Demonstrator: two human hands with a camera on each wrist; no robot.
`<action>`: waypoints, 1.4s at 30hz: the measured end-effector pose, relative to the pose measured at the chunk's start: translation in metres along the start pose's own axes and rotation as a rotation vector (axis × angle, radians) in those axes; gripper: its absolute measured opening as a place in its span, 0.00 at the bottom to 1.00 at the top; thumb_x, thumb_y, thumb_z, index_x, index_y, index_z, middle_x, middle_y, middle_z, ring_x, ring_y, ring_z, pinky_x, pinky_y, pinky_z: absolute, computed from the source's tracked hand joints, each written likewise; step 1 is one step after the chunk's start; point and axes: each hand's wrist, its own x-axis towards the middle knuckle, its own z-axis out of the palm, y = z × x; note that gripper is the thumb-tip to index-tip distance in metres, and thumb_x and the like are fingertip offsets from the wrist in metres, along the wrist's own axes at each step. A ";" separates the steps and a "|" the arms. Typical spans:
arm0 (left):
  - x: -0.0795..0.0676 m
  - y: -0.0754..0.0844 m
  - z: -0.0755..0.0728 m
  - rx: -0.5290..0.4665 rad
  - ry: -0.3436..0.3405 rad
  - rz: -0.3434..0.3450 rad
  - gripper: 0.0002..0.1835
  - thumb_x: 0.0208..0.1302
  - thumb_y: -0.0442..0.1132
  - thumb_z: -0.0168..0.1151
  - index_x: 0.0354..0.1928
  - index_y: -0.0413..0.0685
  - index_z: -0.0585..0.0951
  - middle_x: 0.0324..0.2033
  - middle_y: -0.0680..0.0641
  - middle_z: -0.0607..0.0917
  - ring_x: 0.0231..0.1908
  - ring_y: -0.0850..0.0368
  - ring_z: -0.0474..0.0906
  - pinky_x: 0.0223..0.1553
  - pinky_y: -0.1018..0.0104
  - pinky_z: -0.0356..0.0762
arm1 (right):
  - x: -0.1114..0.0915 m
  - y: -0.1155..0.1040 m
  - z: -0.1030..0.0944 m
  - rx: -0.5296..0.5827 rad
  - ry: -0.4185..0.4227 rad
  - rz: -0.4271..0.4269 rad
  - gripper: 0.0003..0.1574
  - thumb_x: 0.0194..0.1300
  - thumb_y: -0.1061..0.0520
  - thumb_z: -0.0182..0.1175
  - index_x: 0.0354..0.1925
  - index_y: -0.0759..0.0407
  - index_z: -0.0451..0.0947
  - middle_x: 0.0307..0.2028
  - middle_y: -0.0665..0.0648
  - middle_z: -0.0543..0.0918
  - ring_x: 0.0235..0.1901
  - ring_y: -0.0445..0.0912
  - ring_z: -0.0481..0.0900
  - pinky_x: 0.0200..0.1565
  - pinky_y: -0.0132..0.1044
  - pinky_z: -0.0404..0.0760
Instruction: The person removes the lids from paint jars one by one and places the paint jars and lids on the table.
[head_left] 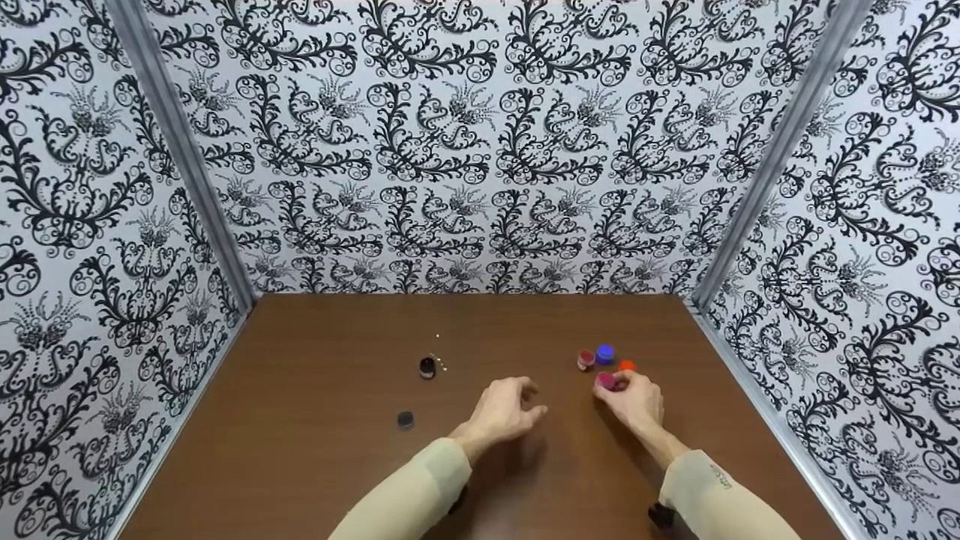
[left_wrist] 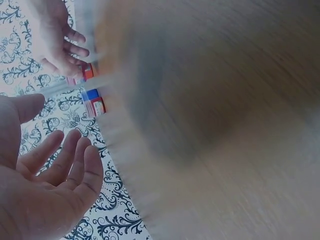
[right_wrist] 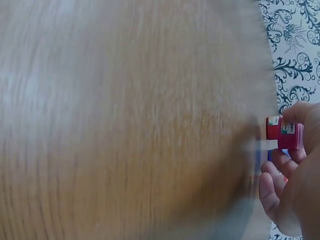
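My right hand (head_left: 636, 399) pinches a small magenta jar (head_left: 604, 382) between thumb and fingers on the right part of the table. In the right wrist view the jar (right_wrist: 288, 135) shows a pale label on its side. Close behind it stand a red jar (head_left: 586, 360), a blue jar (head_left: 604, 355) and an orange jar (head_left: 627, 366), partly covered by the right hand. My left hand (head_left: 501, 410) hovers over the middle of the table with fingers loosely bent and nothing in them. An open black jar (head_left: 427, 368) and a dark round lid (head_left: 405, 420) lie left of it.
Several tiny pale bits (head_left: 441, 364) are scattered beside the black jar. The brown wooden table (head_left: 315, 465) is bounded by patterned walls (head_left: 465, 150) at the back and both sides, with grey metal strips (head_left: 780, 442) along the side edges.
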 end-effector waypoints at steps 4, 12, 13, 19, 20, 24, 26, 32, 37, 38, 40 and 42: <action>0.001 0.003 0.001 -0.030 0.013 0.000 0.19 0.70 0.47 0.75 0.57 0.46 0.89 0.50 0.41 0.95 0.53 0.42 0.93 0.55 0.55 0.91 | -0.005 -0.004 -0.001 0.057 0.006 -0.033 0.19 0.62 0.43 0.82 0.44 0.53 0.93 0.39 0.56 0.96 0.40 0.50 0.93 0.49 0.49 0.85; 0.003 0.008 0.002 -0.014 0.057 0.001 0.20 0.73 0.51 0.75 0.59 0.49 0.89 0.50 0.45 0.94 0.49 0.50 0.92 0.54 0.58 0.90 | -0.008 -0.009 0.004 0.195 -0.037 -0.133 0.18 0.60 0.52 0.86 0.46 0.55 0.93 0.41 0.58 0.97 0.39 0.45 0.95 0.46 0.31 0.88; 0.003 0.009 0.002 -0.010 0.064 0.005 0.20 0.73 0.51 0.75 0.59 0.49 0.89 0.50 0.45 0.94 0.48 0.51 0.91 0.53 0.58 0.90 | -0.009 -0.010 0.004 0.214 -0.048 -0.147 0.18 0.60 0.53 0.86 0.47 0.55 0.93 0.41 0.58 0.97 0.39 0.45 0.95 0.45 0.29 0.88; 0.005 0.013 0.001 -0.015 0.097 0.022 0.21 0.73 0.52 0.75 0.59 0.49 0.88 0.50 0.43 0.94 0.49 0.49 0.91 0.54 0.57 0.90 | -0.012 -0.017 0.007 0.293 -0.084 -0.203 0.19 0.59 0.58 0.86 0.48 0.58 0.92 0.41 0.60 0.97 0.36 0.41 0.93 0.42 0.26 0.87; 0.005 0.014 0.001 -0.020 0.100 0.024 0.21 0.73 0.51 0.75 0.60 0.48 0.88 0.50 0.43 0.94 0.50 0.48 0.92 0.54 0.56 0.90 | -0.012 -0.018 0.007 0.299 -0.087 -0.209 0.19 0.59 0.59 0.86 0.48 0.59 0.92 0.41 0.61 0.97 0.35 0.40 0.92 0.42 0.25 0.87; 0.006 0.015 0.001 -0.027 0.110 0.035 0.21 0.73 0.50 0.76 0.60 0.47 0.88 0.51 0.43 0.94 0.50 0.47 0.92 0.55 0.56 0.90 | -0.015 -0.024 0.005 0.322 -0.102 -0.236 0.19 0.59 0.59 0.86 0.47 0.60 0.92 0.40 0.61 0.96 0.34 0.38 0.90 0.41 0.26 0.86; 0.007 0.016 0.001 -0.032 0.112 0.038 0.21 0.73 0.51 0.75 0.61 0.48 0.88 0.51 0.43 0.94 0.51 0.47 0.92 0.55 0.57 0.90 | -0.016 -0.028 0.004 0.332 -0.111 -0.242 0.19 0.59 0.59 0.86 0.47 0.60 0.92 0.39 0.60 0.96 0.33 0.37 0.90 0.41 0.25 0.86; 0.009 0.020 -0.001 -0.042 0.113 0.048 0.23 0.73 0.52 0.75 0.63 0.49 0.88 0.51 0.44 0.94 0.51 0.48 0.92 0.54 0.59 0.90 | -0.020 -0.036 0.003 0.364 -0.134 -0.258 0.19 0.58 0.62 0.85 0.48 0.61 0.92 0.37 0.60 0.95 0.33 0.36 0.88 0.39 0.24 0.85; 0.010 0.023 -0.001 -0.055 0.110 0.057 0.23 0.73 0.51 0.76 0.63 0.48 0.88 0.51 0.44 0.94 0.51 0.46 0.92 0.54 0.60 0.90 | -0.024 -0.040 0.003 0.379 -0.144 -0.297 0.20 0.57 0.64 0.84 0.48 0.63 0.92 0.37 0.61 0.95 0.32 0.35 0.87 0.38 0.24 0.85; 0.010 0.023 -0.001 -0.056 0.112 0.060 0.23 0.73 0.51 0.76 0.63 0.48 0.88 0.51 0.44 0.94 0.51 0.46 0.92 0.54 0.59 0.90 | -0.024 -0.040 0.003 0.382 -0.146 -0.303 0.20 0.57 0.64 0.84 0.48 0.63 0.92 0.36 0.61 0.95 0.32 0.34 0.87 0.38 0.24 0.85; 0.011 0.024 -0.001 -0.055 0.112 0.059 0.23 0.73 0.50 0.76 0.63 0.48 0.88 0.51 0.44 0.94 0.51 0.47 0.92 0.54 0.59 0.90 | -0.026 -0.041 0.003 0.393 -0.159 -0.311 0.20 0.58 0.63 0.84 0.48 0.61 0.92 0.37 0.60 0.95 0.32 0.34 0.87 0.39 0.25 0.86; 0.011 0.024 0.000 -0.052 0.114 0.061 0.23 0.72 0.49 0.76 0.63 0.47 0.88 0.51 0.45 0.94 0.50 0.48 0.92 0.54 0.59 0.90 | -0.027 -0.042 0.004 0.405 -0.173 -0.322 0.19 0.59 0.62 0.84 0.49 0.60 0.92 0.37 0.60 0.95 0.33 0.35 0.89 0.40 0.26 0.87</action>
